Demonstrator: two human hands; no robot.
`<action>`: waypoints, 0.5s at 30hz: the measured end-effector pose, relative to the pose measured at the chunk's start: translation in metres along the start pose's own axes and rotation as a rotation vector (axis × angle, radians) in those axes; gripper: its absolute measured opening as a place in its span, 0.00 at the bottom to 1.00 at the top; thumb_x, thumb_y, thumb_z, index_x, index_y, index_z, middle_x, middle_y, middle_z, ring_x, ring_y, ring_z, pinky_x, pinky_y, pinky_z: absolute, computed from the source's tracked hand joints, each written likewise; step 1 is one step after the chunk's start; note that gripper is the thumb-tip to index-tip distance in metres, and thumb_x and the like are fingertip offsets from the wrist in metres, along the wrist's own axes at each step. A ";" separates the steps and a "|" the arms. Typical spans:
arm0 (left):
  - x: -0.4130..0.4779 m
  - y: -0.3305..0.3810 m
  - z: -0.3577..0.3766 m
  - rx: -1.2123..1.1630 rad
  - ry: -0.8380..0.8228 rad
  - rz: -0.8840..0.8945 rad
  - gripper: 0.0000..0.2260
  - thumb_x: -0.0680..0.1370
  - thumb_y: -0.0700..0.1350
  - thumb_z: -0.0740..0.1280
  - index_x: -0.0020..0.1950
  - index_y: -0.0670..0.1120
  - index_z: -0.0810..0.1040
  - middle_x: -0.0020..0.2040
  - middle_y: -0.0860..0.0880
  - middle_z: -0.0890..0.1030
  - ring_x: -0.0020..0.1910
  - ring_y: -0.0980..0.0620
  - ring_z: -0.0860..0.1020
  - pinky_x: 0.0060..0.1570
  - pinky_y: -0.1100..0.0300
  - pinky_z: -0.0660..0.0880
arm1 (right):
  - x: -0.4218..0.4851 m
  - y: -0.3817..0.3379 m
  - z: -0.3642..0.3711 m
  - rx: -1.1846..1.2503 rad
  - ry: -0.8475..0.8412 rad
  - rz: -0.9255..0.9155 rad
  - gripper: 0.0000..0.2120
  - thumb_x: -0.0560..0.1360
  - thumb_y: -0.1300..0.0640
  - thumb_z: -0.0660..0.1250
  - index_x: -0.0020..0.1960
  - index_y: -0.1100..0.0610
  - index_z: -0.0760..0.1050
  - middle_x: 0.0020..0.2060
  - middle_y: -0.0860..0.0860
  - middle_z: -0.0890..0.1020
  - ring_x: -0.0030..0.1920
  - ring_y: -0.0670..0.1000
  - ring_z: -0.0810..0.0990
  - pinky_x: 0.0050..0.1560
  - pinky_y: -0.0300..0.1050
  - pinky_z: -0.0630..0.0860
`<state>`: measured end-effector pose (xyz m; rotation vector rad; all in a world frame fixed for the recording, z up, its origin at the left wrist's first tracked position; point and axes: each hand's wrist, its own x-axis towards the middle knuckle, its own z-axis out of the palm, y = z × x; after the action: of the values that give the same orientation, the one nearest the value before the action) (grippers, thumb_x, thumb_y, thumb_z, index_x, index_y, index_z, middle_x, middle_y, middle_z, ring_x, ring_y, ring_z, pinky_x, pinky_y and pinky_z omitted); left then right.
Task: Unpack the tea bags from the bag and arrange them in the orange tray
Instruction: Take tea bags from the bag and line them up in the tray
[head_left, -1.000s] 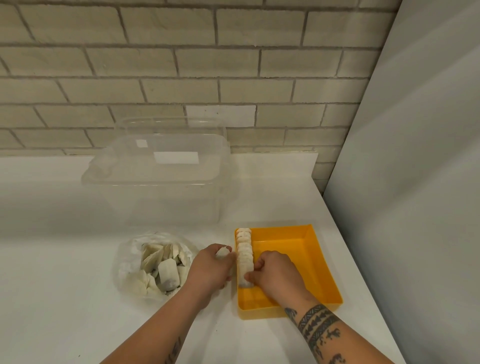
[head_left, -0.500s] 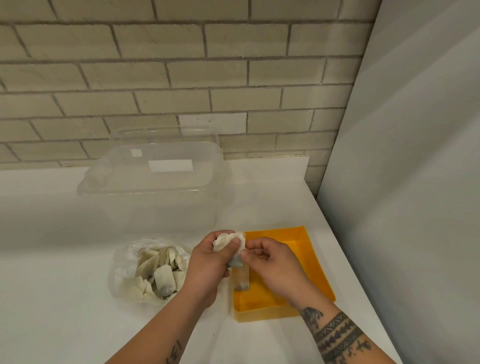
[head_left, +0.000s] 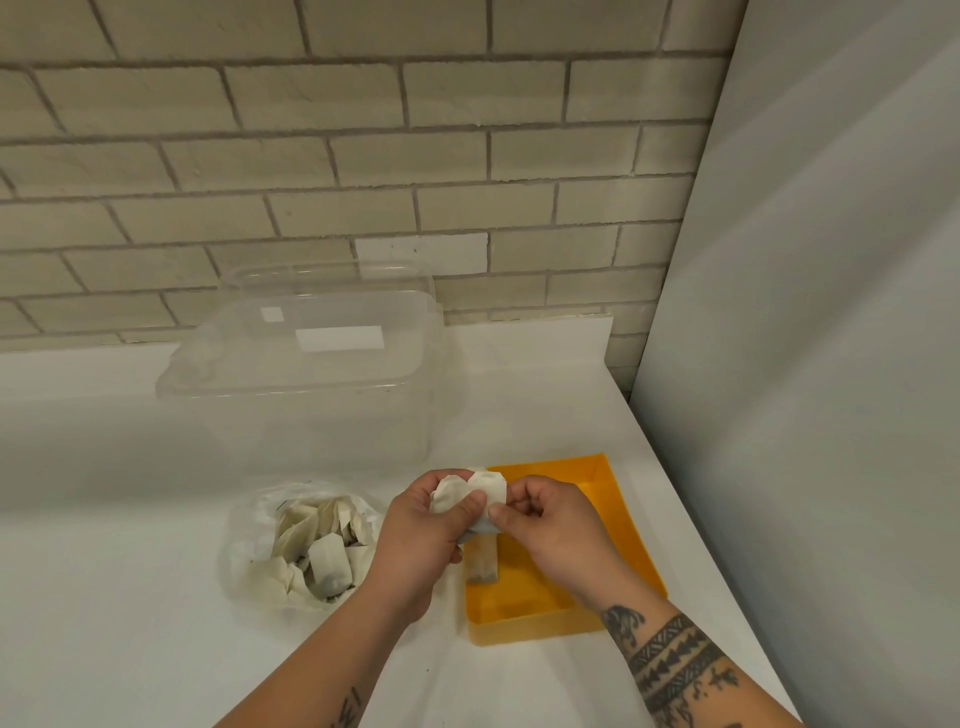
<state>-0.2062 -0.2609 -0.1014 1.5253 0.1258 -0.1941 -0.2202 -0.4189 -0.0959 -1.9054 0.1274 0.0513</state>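
Your left hand (head_left: 415, 535) grips several tea bags (head_left: 491, 488), fingers curled round them. Your right hand (head_left: 556, 525) pinches one, thumb to forefinger, above the tray (head_left: 618, 530).

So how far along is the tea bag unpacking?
Done: placed tea bags sit against the left wall of the orange tray, partly hidden. In hand: left hand and right hand pinch the held tea bags above them. Left: a pile of loose tea bags in the plastic bag; much of the tray floor shows bare.
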 end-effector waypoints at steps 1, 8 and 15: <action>0.000 0.000 0.000 0.009 0.011 0.003 0.04 0.78 0.43 0.73 0.52 0.50 0.83 0.41 0.50 0.82 0.34 0.56 0.77 0.28 0.62 0.71 | 0.001 0.001 -0.002 -0.019 0.012 0.004 0.03 0.75 0.55 0.74 0.43 0.53 0.82 0.37 0.47 0.85 0.37 0.42 0.80 0.41 0.41 0.77; 0.008 -0.006 -0.009 0.183 0.160 -0.074 0.10 0.83 0.43 0.60 0.54 0.56 0.79 0.48 0.49 0.84 0.46 0.49 0.83 0.35 0.59 0.74 | 0.009 0.017 -0.020 -0.120 0.056 0.081 0.06 0.73 0.54 0.76 0.42 0.51 0.80 0.36 0.45 0.82 0.37 0.43 0.78 0.37 0.36 0.72; 0.011 -0.019 -0.010 0.363 0.036 -0.209 0.05 0.81 0.50 0.66 0.54 0.51 0.78 0.45 0.46 0.84 0.37 0.51 0.81 0.31 0.61 0.74 | 0.010 0.032 0.003 -0.354 -0.174 0.246 0.07 0.70 0.52 0.78 0.42 0.53 0.81 0.39 0.46 0.83 0.38 0.45 0.77 0.42 0.43 0.76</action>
<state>-0.1987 -0.2523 -0.1232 1.8773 0.2920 -0.3711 -0.2136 -0.4273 -0.1275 -2.2174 0.2468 0.4291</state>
